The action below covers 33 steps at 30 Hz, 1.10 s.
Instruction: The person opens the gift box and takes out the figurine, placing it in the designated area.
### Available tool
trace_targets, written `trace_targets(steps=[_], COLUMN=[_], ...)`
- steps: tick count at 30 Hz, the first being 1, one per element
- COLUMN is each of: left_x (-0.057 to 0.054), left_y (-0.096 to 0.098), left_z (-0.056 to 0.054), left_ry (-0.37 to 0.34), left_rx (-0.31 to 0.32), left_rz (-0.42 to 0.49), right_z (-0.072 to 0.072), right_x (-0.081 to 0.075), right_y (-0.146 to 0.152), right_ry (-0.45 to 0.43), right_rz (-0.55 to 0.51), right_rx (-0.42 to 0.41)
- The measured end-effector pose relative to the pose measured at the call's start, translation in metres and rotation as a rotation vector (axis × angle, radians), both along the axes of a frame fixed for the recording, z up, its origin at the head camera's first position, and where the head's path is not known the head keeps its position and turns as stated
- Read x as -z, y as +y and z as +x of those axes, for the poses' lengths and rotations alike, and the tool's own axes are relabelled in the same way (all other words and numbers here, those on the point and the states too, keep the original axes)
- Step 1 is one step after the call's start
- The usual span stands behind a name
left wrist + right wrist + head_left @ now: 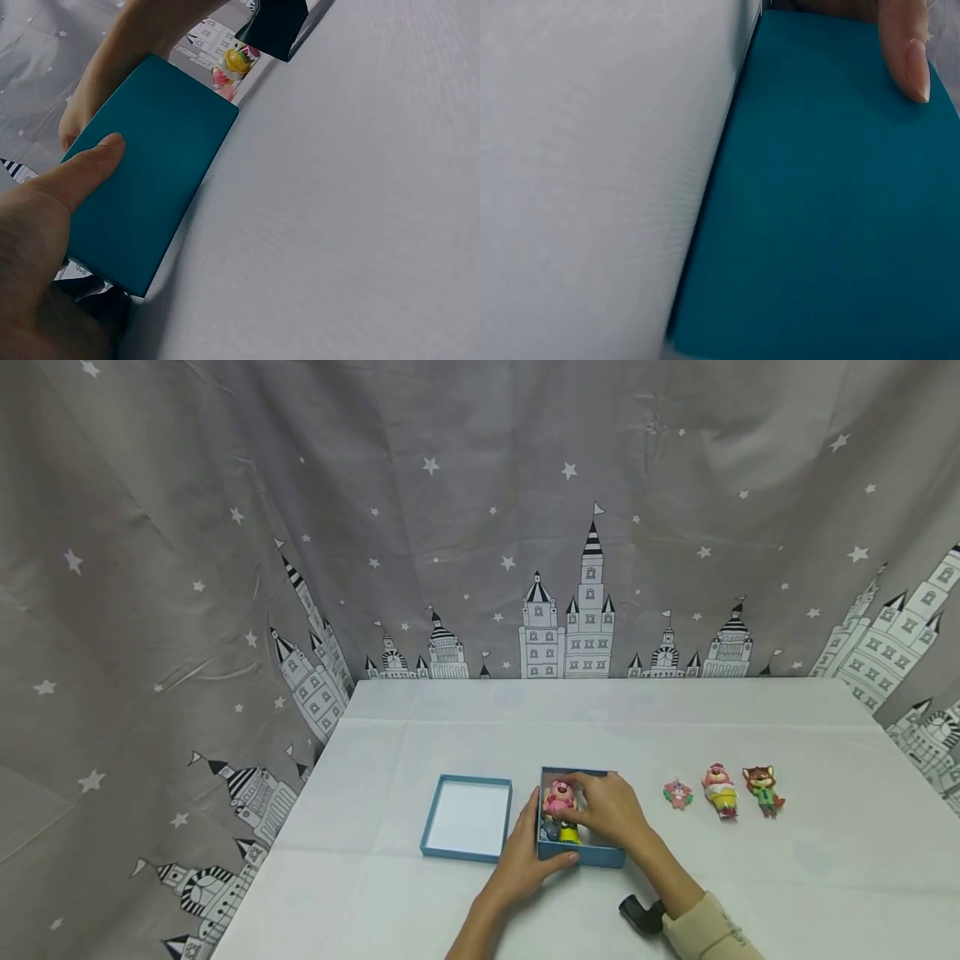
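Observation:
An open blue box stands on the white table, holding several small figurines. My left hand grips its left front corner, with the thumb pressed on the blue front wall in the left wrist view. Over the box, my right hand reaches in and pinches a pink bear figurine between thumb and fingers. Below that bear lie a yellow figurine and a grey-blue one. The right wrist view shows the box wall but not the right hand's fingertips.
Left of the box lies its shallow blue lid, white inside. To the right are a small pink-and-green figurine, a bear figurine in yellow and a fox figurine in green. A black strap piece is near my right wrist.

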<state>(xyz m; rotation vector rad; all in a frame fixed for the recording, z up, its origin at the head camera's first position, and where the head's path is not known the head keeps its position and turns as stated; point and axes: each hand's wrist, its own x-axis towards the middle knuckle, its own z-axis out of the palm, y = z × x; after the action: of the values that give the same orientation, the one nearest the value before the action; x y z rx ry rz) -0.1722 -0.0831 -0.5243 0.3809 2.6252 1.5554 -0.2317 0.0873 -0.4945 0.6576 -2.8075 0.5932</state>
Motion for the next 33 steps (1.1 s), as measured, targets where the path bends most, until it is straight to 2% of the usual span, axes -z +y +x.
trace_targets(steps=[8, 18, 25, 33], left_x=[0.0016, 0.0028, 0.0021, 0.0025], left_y=[0.0002, -0.0003, -0.0004, -0.0006], left_z=[-0.0002, -0.0004, -0.0007, -0.0004], left_ry=[0.016, 0.041, 0.026, 0.023], left_rx=[0.002, 0.005, 0.013, 0.01], left_rz=[0.006, -0.002, 0.005, -0.002], right_z=[-0.0002, -0.0022, -0.0032, -0.0025], right_x=[0.0012, 0.001, 0.0013, -0.0003], right_y=[-0.0001, 0.0006, 0.0019, 0.0023], right_ry=[0.023, 0.002, 0.052, 0.068], right_rz=[-0.007, 0.008, 0.018, 0.021], right_rx=[0.0, -0.02, -0.049, -0.076])
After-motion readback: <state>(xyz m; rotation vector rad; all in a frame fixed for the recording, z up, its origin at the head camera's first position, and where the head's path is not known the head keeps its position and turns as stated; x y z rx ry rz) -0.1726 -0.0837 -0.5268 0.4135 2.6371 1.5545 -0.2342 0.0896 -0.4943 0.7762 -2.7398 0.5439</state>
